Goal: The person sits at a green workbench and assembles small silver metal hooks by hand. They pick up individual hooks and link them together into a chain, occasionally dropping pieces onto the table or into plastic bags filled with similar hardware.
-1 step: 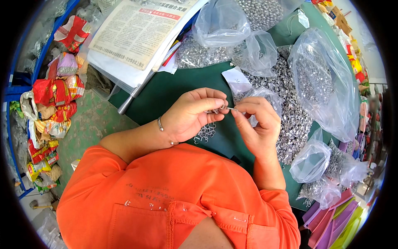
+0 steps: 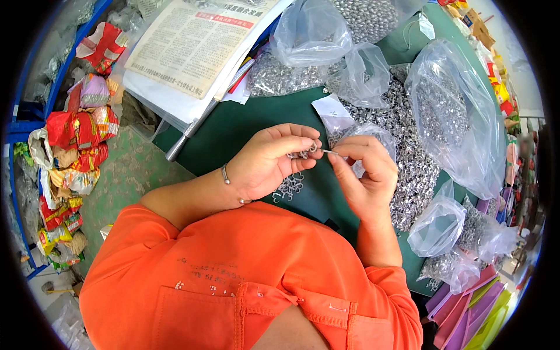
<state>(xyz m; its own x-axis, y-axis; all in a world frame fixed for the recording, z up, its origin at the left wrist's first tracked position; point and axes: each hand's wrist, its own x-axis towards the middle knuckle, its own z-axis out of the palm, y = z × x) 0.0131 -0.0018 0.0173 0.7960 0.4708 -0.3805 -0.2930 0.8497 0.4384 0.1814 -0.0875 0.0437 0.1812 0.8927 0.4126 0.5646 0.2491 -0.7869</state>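
Observation:
In front of my chest, my left hand point(image 2: 269, 156) is turned partly palm up, its fingers curled around several small curved metal pieces point(image 2: 304, 153). My right hand point(image 2: 366, 172) pinches a thin, short metal piece point(image 2: 328, 151) between thumb and forefinger. Its left end reaches the left fingertips, and I cannot tell whether it is joined to the pieces there. Below my left fingers, a small group of curved silvery pieces point(image 2: 289, 185) lies on the green tabletop point(image 2: 248, 125). Just right of my right hand spreads a big heap of small metal parts point(image 2: 417, 157).
Clear plastic bags point(image 2: 458, 116) of metal parts stand at the back and right. A folder with a newspaper sheet point(image 2: 201, 46) lies at the back left. Colourful packets point(image 2: 79, 128) line a blue rack at the left. Pink, purple and green plastic strips point(image 2: 469, 312) are at lower right.
My right hand has shifted slightly right with the thin metal piece. The curved pieces in my left hand show a little more; the left arm stays in place.

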